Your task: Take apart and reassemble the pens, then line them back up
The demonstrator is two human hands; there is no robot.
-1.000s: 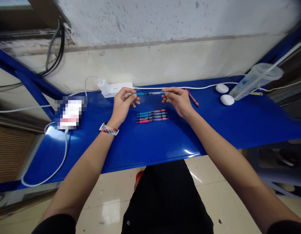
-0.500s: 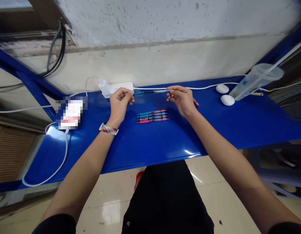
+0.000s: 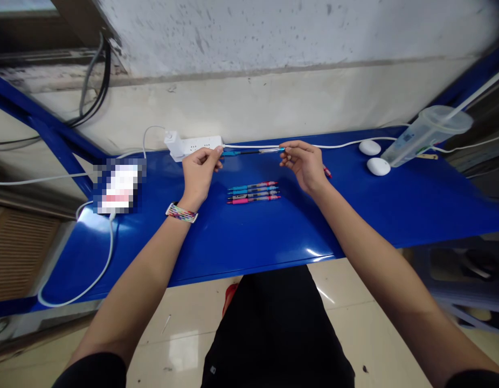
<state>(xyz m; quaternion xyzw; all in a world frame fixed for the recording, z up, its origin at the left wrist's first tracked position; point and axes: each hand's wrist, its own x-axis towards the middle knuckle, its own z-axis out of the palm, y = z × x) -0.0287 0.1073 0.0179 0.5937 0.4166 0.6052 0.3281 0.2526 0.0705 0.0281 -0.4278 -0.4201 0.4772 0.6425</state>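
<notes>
Above the back part of the blue shelf, a blue-and-clear pen (image 3: 249, 152) is stretched level between my hands, with a thin dark length showing in its middle. My left hand (image 3: 201, 171) pinches the blue left end between thumb and fingertips. At the pen's right end, my right hand (image 3: 304, 164) holds the light-blue tip in a pinch. Below lies a row of several pens (image 3: 253, 192), side by side and roughly parallel, with blue, grey and pink grips. A red-ended pen (image 3: 327, 172) is partly hidden behind my right hand.
A white power strip (image 3: 203, 144) with a plugged charger stands behind my left hand. On the left is a blurred phone (image 3: 119, 187) on a cable. A tall cup with a straw (image 3: 423, 137) and two white rounded objects (image 3: 378, 166) stand right, on the blue shelf (image 3: 249, 242).
My right hand has shifted slightly to the right, and the dark middle length of the pen looks a little longer. My left hand keeps its pinch almost in place.
</notes>
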